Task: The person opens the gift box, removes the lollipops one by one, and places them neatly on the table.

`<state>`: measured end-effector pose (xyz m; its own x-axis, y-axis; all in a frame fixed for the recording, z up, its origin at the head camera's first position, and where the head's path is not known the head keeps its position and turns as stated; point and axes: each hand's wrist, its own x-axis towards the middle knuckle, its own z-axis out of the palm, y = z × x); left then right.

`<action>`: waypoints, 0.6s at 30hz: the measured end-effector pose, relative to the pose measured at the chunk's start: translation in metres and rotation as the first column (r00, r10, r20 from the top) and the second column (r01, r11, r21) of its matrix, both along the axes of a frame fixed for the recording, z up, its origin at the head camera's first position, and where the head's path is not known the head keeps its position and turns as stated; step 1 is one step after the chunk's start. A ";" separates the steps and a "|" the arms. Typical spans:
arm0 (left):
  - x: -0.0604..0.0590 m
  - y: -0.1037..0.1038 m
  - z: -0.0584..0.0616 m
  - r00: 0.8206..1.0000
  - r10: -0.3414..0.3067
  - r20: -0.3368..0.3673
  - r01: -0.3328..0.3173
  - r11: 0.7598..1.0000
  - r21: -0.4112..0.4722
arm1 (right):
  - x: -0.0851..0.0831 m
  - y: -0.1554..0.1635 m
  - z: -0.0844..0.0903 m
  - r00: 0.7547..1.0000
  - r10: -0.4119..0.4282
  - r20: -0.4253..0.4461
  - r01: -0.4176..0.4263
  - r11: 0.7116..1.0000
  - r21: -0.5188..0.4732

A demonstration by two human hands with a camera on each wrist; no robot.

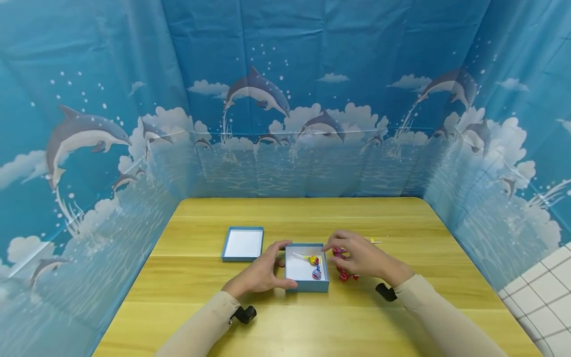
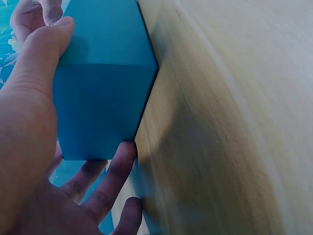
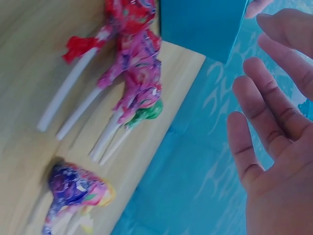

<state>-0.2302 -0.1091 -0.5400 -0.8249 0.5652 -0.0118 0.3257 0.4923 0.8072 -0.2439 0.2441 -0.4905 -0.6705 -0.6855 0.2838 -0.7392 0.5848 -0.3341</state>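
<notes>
The table is surfaced in yellow wood-grain laminate with a smooth, slightly glossy finish. The blue box at centre frame and its lid to the left are formed of matt card, lined white and smooth inside, while the lollipops are wrapped in crinkled, glossy foil-like film and mounted on smooth white sticks. The dolphin-print backdrop is made of thin, creased plastic sheeting with a faint sheen.

You face a yellow wooden table closed in behind and on both sides by a blue dolphin-print curtain; right of the table, white tiled floor shows.
</notes>
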 end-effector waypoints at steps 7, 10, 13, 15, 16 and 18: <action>0.000 0.000 0.002 1.000 -0.003 0.004 0.003 1.000 -0.010 | -0.005 -0.014 0.007 0.999 0.053 -0.005 -0.053 0.997 0.050; 0.001 -0.001 0.002 1.000 -0.007 -0.004 0.007 1.000 -0.012 | -0.006 -0.019 0.010 0.996 0.084 0.007 -0.085 0.994 0.063; 0.001 -0.001 0.002 1.000 -0.008 -0.005 0.008 1.000 -0.007 | -0.007 -0.024 0.013 0.993 0.114 0.008 -0.114 0.990 0.089; 0.001 -0.001 0.002 1.000 -0.008 0.000 0.008 1.000 -0.001 | -0.009 -0.028 0.014 0.991 0.133 0.012 -0.134 0.985 0.112; 0.001 -0.001 0.001 1.000 -0.010 0.000 0.010 1.000 0.000 | -0.010 -0.030 0.015 0.990 0.143 0.016 -0.144 0.982 0.120; 0.001 -0.001 0.001 1.000 -0.012 0.001 0.012 1.000 0.003 | -0.011 -0.034 0.016 0.987 0.155 0.035 -0.159 0.978 0.136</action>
<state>-0.2289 -0.1102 -0.5390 -0.8181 0.5750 -0.0105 0.3309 0.4857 0.8091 -0.2553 0.2102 -0.4748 -0.5570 -0.8141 0.1640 -0.8180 0.5038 -0.2775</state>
